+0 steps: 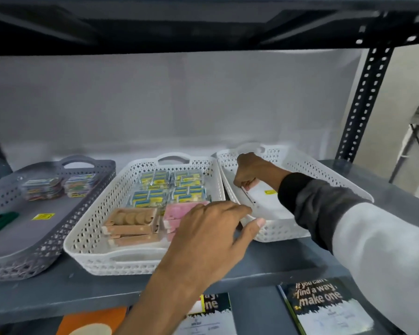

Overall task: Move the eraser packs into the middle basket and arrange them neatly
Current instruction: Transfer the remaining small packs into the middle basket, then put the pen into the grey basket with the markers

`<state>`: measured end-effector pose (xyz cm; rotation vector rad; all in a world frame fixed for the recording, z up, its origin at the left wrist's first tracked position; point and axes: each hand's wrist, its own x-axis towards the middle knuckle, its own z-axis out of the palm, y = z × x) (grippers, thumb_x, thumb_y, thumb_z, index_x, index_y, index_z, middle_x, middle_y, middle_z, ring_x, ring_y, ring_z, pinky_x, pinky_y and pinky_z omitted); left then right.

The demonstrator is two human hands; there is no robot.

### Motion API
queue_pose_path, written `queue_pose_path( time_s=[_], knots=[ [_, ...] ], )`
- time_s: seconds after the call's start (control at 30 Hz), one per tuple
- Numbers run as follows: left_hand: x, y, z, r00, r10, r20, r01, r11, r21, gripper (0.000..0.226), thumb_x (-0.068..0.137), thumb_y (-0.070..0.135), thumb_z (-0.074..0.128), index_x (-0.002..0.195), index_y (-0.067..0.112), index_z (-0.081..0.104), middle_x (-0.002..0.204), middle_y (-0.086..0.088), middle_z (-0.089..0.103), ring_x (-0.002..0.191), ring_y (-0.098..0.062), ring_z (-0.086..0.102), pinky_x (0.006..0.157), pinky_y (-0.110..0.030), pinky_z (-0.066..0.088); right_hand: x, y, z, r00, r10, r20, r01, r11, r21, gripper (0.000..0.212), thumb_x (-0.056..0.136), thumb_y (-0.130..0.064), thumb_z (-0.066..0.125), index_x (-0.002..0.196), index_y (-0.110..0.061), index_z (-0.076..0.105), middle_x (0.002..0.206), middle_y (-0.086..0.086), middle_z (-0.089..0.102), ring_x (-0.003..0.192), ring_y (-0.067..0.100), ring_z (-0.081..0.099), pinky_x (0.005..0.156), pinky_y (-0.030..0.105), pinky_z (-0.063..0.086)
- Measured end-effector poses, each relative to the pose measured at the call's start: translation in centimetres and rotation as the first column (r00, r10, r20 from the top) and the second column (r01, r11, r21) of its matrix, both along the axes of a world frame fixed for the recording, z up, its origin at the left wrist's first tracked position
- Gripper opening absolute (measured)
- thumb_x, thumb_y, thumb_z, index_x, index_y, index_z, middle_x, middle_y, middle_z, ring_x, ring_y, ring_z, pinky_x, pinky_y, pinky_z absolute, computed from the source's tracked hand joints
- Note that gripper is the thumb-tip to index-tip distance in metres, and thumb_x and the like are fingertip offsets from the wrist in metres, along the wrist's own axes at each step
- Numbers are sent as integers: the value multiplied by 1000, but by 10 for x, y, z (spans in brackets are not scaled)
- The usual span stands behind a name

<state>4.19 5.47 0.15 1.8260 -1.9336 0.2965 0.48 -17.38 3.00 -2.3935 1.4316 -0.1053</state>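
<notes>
White perforated plastic baskets (218,170) numbered two, beside one grey perforated basket (58,228), on a dark metal shelf (288,257). At centre frame, the middle basket held four clear packs of blue-and-yellow erasers (172,187), squared up at its back, apparently for neatness. The right hand (252,172), grip closed, pinched a flat white pack (264,201) in the right-hand basket (324,170); the left hand (215,228), grip loosely open, steadied that basket's rim, holding nothing.

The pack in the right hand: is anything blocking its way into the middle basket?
Only the left hand, hovering over the middle basket's near right corner. The right hand holds a pack inside the right basket.
</notes>
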Motion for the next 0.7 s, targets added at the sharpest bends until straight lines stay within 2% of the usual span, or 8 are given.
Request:
queue_pose_path(
  time_s=[0.1, 0.2, 0.3, 0.37, 0.47, 0.53, 0.6, 0.7],
  knots=[
    [16, 13, 5, 998, 60, 15, -60, 998, -30, 54, 94, 66, 23, 114, 36, 62, 107, 13, 72, 96, -10, 66, 79, -31, 45, 3, 7, 20, 1000, 6, -14, -8, 990, -144, 14, 70, -5, 67, 68, -5, 53, 36, 0, 57, 31, 12, 57, 32, 13, 38],
    [41, 29, 8, 994, 107, -30, -108, 993, -44, 54, 94, 65, 22, 111, 35, 63, 99, 12, 73, 88, -12, 67, 76, -33, 50, 14, 21, 47, 998, 55, -4, -54, 952, -300, 26, 68, -21, 73, 67, -8, 51, 64, 9, 57, 58, 26, 59, 47, 21, 43],
    [75, 48, 7, 982, 181, -54, -185, 981, -62, 55, 93, 66, 22, 115, 35, 63, 101, 9, 74, 88, -15, 68, 77, -34, 51, 43, 40, 63, 982, 172, 72, -137, 926, -352, 26, 64, -26, 77, 81, -9, 68, 89, 14, 66, 83, 32, 66, 77, 36, 58],
    [94, 61, 6, 975, 209, -71, -215, 973, -85, 55, 94, 65, 23, 110, 32, 64, 96, 6, 74, 83, -17, 69, 75, -37, 53, 68, 55, 68, 957, 279, 75, -227, 888, -400, 21, 62, -28, 76, 78, -17, 71, 96, 11, 70, 89, 31, 66, 79, 36, 57],
    [129, 87, 0, 962, 252, -105, -266, 954, -141, 51, 96, 59, 28, 100, 26, 66, 89, 3, 73, 82, -19, 69, 71, -38, 52, 114, 88, 67, 884, 459, 88, -373, 805, -462, 11, 64, -26, 75, 74, -27, 70, 91, 3, 73, 87, 25, 65, 78, 33, 54],
    [153, 106, -5, 948, 297, -113, -313, 932, -184, 43, 97, 52, 32, 94, 24, 66, 86, 3, 72, 89, -21, 67, 72, -37, 50, 143, 111, 62, 826, 556, 95, -449, 750, -485, 13, 67, -21, 74, 79, -26, 73, 79, -4, 72, 79, 20, 61, 80, 37, 56],
    [176, 121, -13, 936, 331, -122, -351, 909, -225, 35, 100, 43, 36, 83, 22, 59, 78, 5, 64, 86, -22, 64, 70, -36, 44, 170, 130, 56, 771, 634, 62, -522, 685, -508, 15, 67, -16, 74, 80, -24, 74, 69, -10, 67, 76, 17, 62, 79, 37, 57],
    [213, 145, -33, 896, 420, -148, -445, 846, -293, 33, 100, 35, 40, 83, 18, 63, 79, 2, 67, 87, -24, 65, 73, -38, 44, 210, 157, 40, 712, 702, 3, -609, 620, -495, 16, 68, -18, 79, 82, -26, 76, 73, -9, 71, 77, 14, 68, 76, 32, 57]
  ],
)
